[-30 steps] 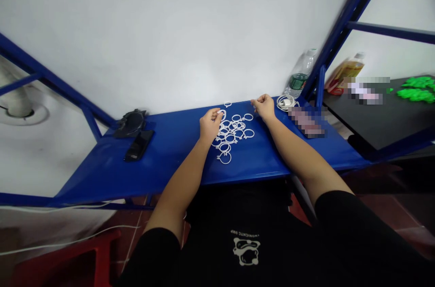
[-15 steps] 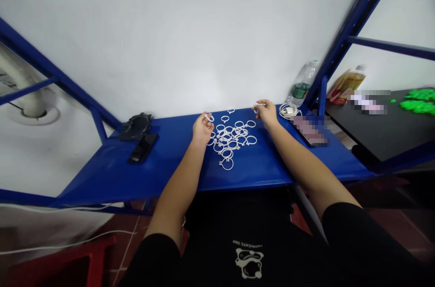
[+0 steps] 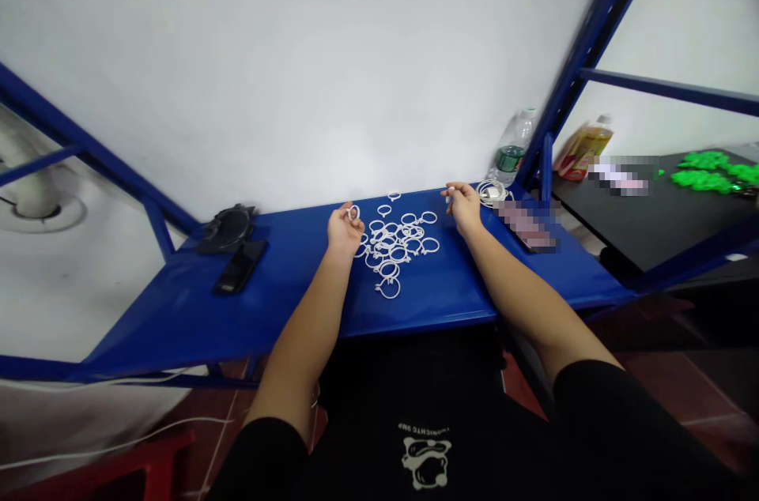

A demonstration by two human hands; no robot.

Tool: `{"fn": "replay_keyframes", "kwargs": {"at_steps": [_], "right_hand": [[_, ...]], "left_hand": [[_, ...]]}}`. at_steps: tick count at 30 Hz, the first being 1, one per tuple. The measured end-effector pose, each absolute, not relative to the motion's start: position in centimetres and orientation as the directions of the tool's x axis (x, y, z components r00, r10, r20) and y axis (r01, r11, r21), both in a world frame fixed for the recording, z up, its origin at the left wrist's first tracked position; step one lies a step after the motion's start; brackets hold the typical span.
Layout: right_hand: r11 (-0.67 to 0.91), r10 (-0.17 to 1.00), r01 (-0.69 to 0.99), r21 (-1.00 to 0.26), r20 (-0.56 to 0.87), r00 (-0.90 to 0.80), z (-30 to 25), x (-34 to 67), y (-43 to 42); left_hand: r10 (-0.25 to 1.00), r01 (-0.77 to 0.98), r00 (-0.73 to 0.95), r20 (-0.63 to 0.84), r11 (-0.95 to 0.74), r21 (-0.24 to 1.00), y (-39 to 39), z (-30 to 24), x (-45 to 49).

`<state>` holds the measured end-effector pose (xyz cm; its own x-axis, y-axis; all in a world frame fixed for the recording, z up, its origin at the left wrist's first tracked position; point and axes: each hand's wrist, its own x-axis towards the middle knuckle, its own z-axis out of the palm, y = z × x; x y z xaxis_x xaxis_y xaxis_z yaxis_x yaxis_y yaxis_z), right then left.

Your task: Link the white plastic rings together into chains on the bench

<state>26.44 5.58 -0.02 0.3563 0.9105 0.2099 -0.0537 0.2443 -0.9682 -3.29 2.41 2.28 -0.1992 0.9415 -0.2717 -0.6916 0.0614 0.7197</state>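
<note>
Several white plastic rings (image 3: 396, 242) lie in a loose pile on the blue table (image 3: 285, 295). My left hand (image 3: 343, 230) rests at the pile's left edge, its fingers pinched on one white ring (image 3: 353, 212) held just above the table. At the pile's right edge my right hand (image 3: 463, 205) is curled with a small white ring piece (image 3: 449, 189) pinched in its fingertips. Both forearms reach forward from black sleeves.
A black phone (image 3: 239, 267) and a dark pouch (image 3: 228, 221) lie at the table's left. A coiled white cable (image 3: 491, 190), a water bottle (image 3: 511, 147) and a blurred flat object (image 3: 526, 223) stand at the right. Beyond a blue frame post, a black table (image 3: 652, 224) holds green parts (image 3: 708, 174).
My left hand has drawn away from the pile to its left edge with a ring in its fingers. My right hand stays at the right edge. The view shifted slightly.
</note>
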Motion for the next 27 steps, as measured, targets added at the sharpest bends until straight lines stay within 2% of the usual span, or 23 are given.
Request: {"fn": "replay_keyframes", "kwargs": {"at_steps": [6,17,27], "right_hand": [[0.257,0.899,0.006,-0.966,0.241,0.366,-0.6,26.2,6.1],[0.238,0.912,-0.027,-0.971,0.213,0.35,-0.8,26.0,6.2],[0.243,0.93,-0.017,-0.97,0.227,0.288,-1.5,26.0,6.8]], "left_hand": [[0.941,-0.707,-0.226,-0.253,0.02,0.707,2.2,2.5,-3.1],[0.94,-0.687,-0.251,-0.231,-0.004,0.727,1.9,2.9,-2.6],[0.918,-0.546,-0.349,-0.189,-0.035,0.837,2.8,1.9,-2.5]]}}
